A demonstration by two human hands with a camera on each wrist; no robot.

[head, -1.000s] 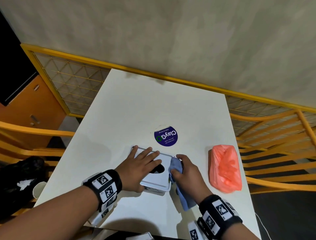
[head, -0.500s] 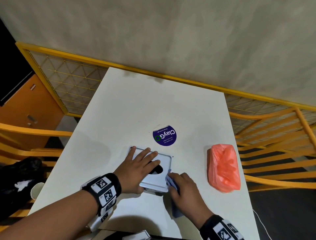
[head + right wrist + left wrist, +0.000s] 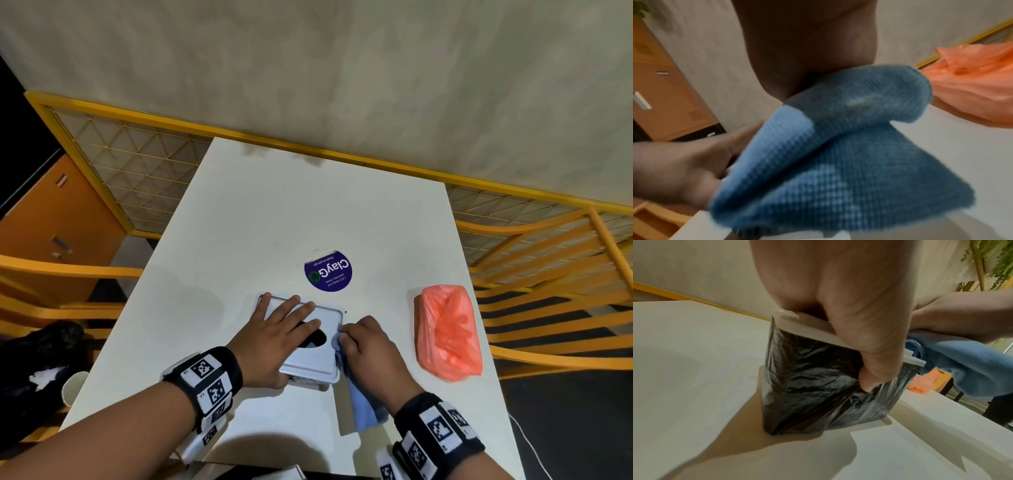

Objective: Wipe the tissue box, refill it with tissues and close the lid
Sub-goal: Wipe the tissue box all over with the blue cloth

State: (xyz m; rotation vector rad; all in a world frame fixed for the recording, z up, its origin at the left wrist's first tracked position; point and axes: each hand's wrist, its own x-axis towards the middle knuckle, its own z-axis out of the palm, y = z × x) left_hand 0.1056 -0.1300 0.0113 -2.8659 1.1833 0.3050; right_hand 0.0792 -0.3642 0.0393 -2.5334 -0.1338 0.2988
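The tissue box (image 3: 325, 359) stands near the front of the white table (image 3: 274, 205); it has a white lid with an oval slot and dark, shiny sides (image 3: 807, 378). My left hand (image 3: 274, 339) lies on the lid with its fingers spread, and its thumb (image 3: 869, 345) hooks over the near edge onto the side. My right hand (image 3: 370, 349) grips a blue cloth (image 3: 364, 407) and presses it against the box's right side. The cloth (image 3: 838, 146) hangs folded below that hand. An orange pack of tissues (image 3: 447, 335) lies to the right.
A round purple sticker (image 3: 328, 270) sits on the table beyond the box. A yellow mesh railing (image 3: 137, 164) runs along the far and left sides, orange chair backs (image 3: 548, 260) stand at the right. A paper cup (image 3: 72, 387) and a black bag (image 3: 41, 356) are at the lower left.
My right hand slid the cloth toward me along the box's right side, then back away to the lid's edge. The left hand has stayed on the lid.
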